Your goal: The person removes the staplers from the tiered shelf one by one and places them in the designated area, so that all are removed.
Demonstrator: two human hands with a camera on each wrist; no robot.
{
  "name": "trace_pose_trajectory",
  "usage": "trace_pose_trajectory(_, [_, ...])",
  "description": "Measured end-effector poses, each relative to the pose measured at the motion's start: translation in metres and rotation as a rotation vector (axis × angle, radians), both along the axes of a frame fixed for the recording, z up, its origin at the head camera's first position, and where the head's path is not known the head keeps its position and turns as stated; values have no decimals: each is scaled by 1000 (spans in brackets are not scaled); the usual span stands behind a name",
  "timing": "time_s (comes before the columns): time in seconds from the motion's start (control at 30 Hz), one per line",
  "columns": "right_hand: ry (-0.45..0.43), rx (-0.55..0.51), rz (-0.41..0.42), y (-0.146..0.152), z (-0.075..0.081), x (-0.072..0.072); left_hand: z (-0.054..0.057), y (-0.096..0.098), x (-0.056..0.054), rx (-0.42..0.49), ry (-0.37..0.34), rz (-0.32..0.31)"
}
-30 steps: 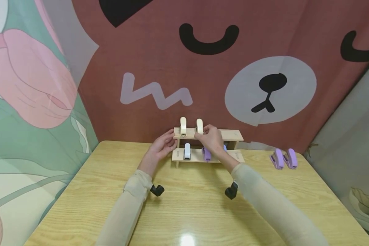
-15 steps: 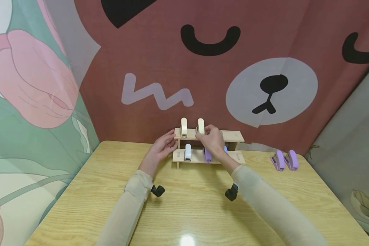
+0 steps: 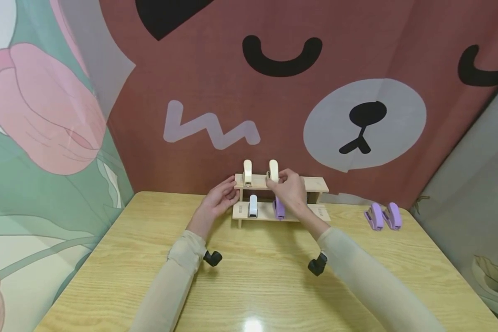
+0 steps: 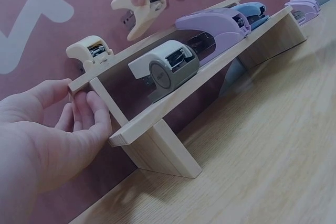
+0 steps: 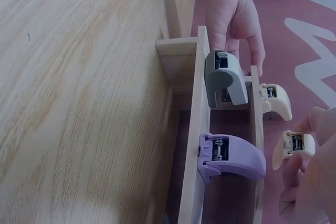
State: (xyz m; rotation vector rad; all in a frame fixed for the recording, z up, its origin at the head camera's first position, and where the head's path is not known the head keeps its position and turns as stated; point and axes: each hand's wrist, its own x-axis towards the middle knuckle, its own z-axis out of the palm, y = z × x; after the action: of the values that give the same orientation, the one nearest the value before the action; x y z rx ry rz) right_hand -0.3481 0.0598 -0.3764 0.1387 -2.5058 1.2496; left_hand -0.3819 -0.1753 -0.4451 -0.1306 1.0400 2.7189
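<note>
My right hand [image 3: 291,190] pinches a cream stapler [image 3: 273,169] between thumb and fingers, over the upper shelf of a two-step wooden rack [image 3: 315,183]. In the left wrist view this cream stapler [image 4: 142,13] is tilted and above the shelf. My left hand [image 3: 219,198] grips the left end of the upper shelf, thumb [image 4: 52,90] at its corner and fingers curled below. Another cream stapler [image 3: 247,173] stands at that end. On the lower step are a white-and-grey stapler [image 3: 253,205], a purple stapler [image 3: 279,208] and a blue stapler [image 4: 253,11], which my right hand hides in the head view.
Two purple staplers [image 3: 374,216] stand side by side on the wooden table [image 3: 249,272], right of the rack. A brown curtain [image 3: 207,170] with a bear face hangs close behind the rack. Another curtain [image 3: 37,138] with tulips is on the left.
My right hand has moved slightly right along the upper shelf with the cream stapler, covering the blue stapler in the head view. The left hand stays at the shelf end.
</note>
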Motion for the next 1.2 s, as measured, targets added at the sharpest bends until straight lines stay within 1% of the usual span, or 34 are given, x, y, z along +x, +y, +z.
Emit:
trace_pose_trajectory(0.17, [18,-10,22,7,2,6,-1,1,-1,-16,5,8])
trace_pose_trajectory(0.3, [27,-25,30,12,4,10,-1,1,-2,-10,-1,11])
trace_pose_trajectory(0.5, [4,-35,30,19,5,17,-2,0,-3,15,-17,4])
trace_pose_trajectory(0.7, [14,-44,31,27,4,23,-3,1,-3,12,-7,7])
trace_pose_trajectory(0.9, [1,-40,0,33,3,27,-3,0,-2,0,7,-4])
trace_pose_trajectory(1.2, [-32,-97,15,44,-2,33,-2,0,0,-2,17,-5])
